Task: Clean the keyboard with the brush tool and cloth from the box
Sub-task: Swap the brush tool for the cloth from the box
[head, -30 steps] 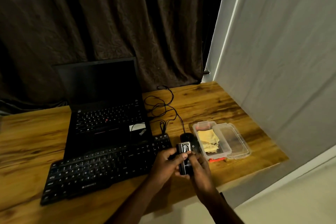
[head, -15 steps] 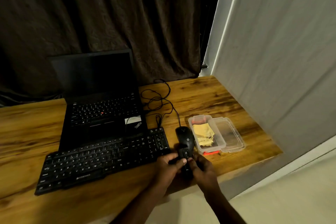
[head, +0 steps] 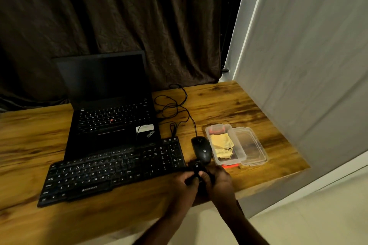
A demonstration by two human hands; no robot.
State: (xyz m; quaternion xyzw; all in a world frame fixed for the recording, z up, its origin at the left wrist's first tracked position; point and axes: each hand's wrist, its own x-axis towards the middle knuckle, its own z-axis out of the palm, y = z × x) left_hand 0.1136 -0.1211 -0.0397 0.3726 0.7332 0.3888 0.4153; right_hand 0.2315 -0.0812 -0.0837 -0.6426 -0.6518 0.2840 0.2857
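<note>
- Two hands are meeting above the near edge of the wooden table [head: 229,105], just right of the keyboard [head: 111,173], both closing on one small black brush tool [head: 196,168].
- The left hand [head: 184,184] is gripping the tool from the left, its fingers curling round the lower part.
- The right hand [head: 220,182] is pinching it from the right, with the thumb tip pressing on the tool's face.
- The tool is standing roughly upright between them, its top end showing above the fingers and sitting just in front of the mouse [head: 201,149]. In the dim light I cannot tell where its bristles are.
- The keyboard is lying slantwise across the front of the table, its far edge overlapping the front of the open laptop [head: 111,121], whose screen is showing dark.
- The clear plastic box [head: 208,132] is sitting open just right of the mouse, with the yellow cloth [head: 222,145] lying crumpled inside it.
- The box's clear lid [head: 251,149] is resting against its right side, and a red clip [head: 230,165] is peeking out at the near end.
- The mouse's black cable [head: 175,105] is looping over the table beside the laptop.
- A dark curtain [head: 119,16] is hanging behind the table.
</note>
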